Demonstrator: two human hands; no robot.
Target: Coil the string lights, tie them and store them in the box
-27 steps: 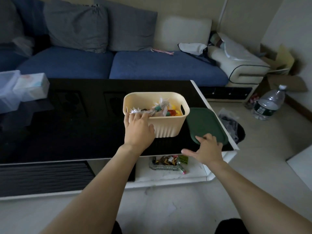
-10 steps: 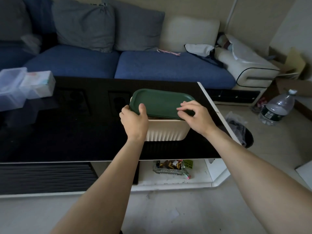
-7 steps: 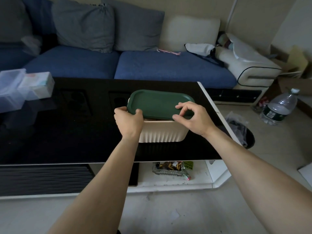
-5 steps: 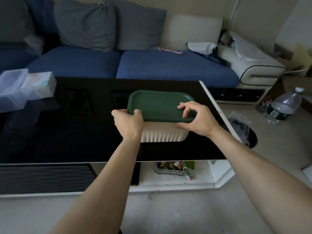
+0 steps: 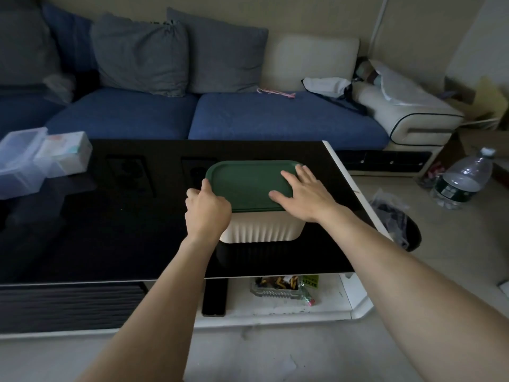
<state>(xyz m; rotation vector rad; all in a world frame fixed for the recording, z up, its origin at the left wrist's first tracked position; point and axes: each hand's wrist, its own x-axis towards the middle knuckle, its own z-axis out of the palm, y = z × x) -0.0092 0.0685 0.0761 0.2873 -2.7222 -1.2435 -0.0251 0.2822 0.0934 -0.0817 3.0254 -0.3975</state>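
The box [image 5: 263, 230], a cream container with vertical ribbing on its walls and rounded corners, is seen closed by a dark green lid [image 5: 248, 183] that covers its whole opening. The string lights are hidden by the lid and cannot be seen. The box is set on the glossy black tabletop [image 5: 110, 230], toward its right edge and nearer the front edge than the back; its ribbed front wall is mirrored in the surface below it. The long axis of box and lid is laid left to right, roughly parallel to the front edge of the tabletop.

The left hand [image 5: 206, 210] is placed at the lid's front left corner, its fingers curled round the rim there and the thumb laid on top of the lid's edge. The right hand [image 5: 303, 194] is laid flat on the right part of the lid, fingers [image 5: 286, 176] straight and spread, pointing toward the back, with the thumb stretched left across the green surface.

At the left edge of the tabletop a clear plastic container [image 5: 19, 164] is seen touching a white tissue pack [image 5: 64, 155]. On the white shelf beneath the tabletop a tray of small packets [image 5: 281, 288] is kept. Behind the tabletop a blue sofa [image 5: 248, 119] with grey cushions is seen, and a large water bottle [image 5: 465, 179] stands on the floor to the right.
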